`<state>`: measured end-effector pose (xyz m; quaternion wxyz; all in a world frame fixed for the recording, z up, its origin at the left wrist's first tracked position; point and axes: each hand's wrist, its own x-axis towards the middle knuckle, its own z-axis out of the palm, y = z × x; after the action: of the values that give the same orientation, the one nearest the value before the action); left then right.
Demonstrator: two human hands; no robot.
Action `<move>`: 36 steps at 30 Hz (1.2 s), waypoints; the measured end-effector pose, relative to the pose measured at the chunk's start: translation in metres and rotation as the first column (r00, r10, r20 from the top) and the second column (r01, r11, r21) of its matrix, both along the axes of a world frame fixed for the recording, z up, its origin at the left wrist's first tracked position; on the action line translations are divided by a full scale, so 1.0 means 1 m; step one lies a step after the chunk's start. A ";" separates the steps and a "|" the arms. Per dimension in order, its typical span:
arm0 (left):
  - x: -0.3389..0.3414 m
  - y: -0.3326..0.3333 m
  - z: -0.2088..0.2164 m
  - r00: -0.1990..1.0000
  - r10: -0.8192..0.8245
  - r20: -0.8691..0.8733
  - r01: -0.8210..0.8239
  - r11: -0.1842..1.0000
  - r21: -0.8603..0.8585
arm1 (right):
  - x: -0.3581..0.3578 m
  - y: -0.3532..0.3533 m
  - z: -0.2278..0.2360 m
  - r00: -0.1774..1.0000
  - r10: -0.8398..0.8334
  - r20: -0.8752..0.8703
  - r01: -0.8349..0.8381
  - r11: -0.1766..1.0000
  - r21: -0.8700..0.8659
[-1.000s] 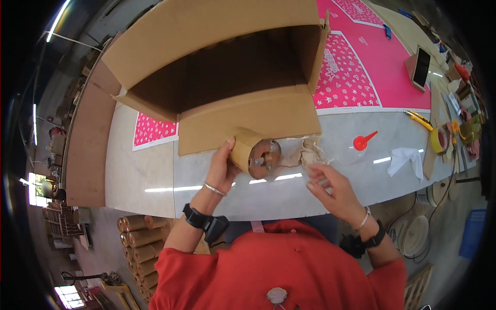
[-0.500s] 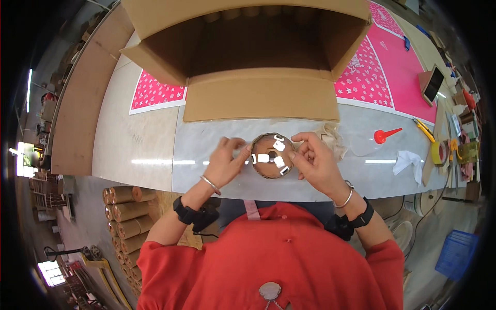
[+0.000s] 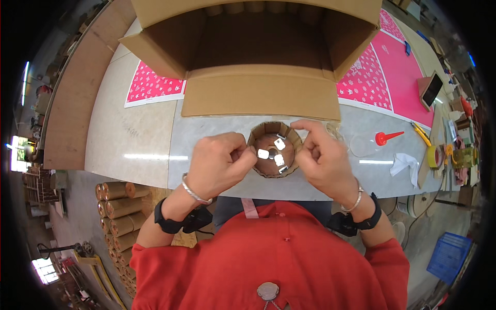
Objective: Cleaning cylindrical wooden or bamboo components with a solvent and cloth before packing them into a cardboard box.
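Observation:
In front of me a round roll of brown material point(image 3: 267, 166) with a dark hole in its centre stands on the table, bright white patches showing on its top. Around it rises a corrugated cardboard sleeve point(image 3: 273, 127), its edge higher than the roll. My left hand point(image 3: 221, 159) pinches the left side of the sleeve's rim, fingers curled in. At the right side, my right hand point(image 3: 323, 157) grips the rim between thumb and bent fingers, its forefinger crooked above. The fingertips are partly hidden.
A large open cardboard box point(image 3: 258, 46), several roll ends inside, lies beyond. Pink printed sheets point(image 3: 395, 77) extend under it. To the right are a red nozzle point(image 3: 387, 138), white cloth point(image 3: 405, 165), yellow cutter point(image 3: 421, 133) and tape roll point(image 3: 435, 156). Brown rolls point(image 3: 121, 208) are stacked below left.
The cardboard sleeve now stands higher around the roll. My left hand has turned and closed at its rim; my right hand has curled in at the other side.

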<state>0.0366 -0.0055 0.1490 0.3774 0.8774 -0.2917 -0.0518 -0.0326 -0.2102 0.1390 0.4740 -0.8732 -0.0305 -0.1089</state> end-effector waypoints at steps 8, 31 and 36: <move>0.050 -0.014 0.046 0.979 0.149 0.141 -0.138 0.987 -0.084 | 0.033 -0.021 0.034 0.985 -0.092 0.147 0.056 0.971 0.232; 0.097 0.004 -0.064 0.865 0.356 -0.355 -0.424 0.895 -0.136 | -0.001 -0.052 -0.120 0.935 -0.294 0.199 0.352 0.695 -0.626; 0.041 0.018 -0.082 0.896 0.167 -0.412 -0.284 0.928 -0.240 | 0.007 -0.039 -0.126 0.911 -0.332 0.245 0.406 0.606 -0.684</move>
<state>0.0776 0.0121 0.0672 0.5568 0.8121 -0.1116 -0.1340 -0.0252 -0.2488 0.0129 0.0573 -0.9690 0.0879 -0.2238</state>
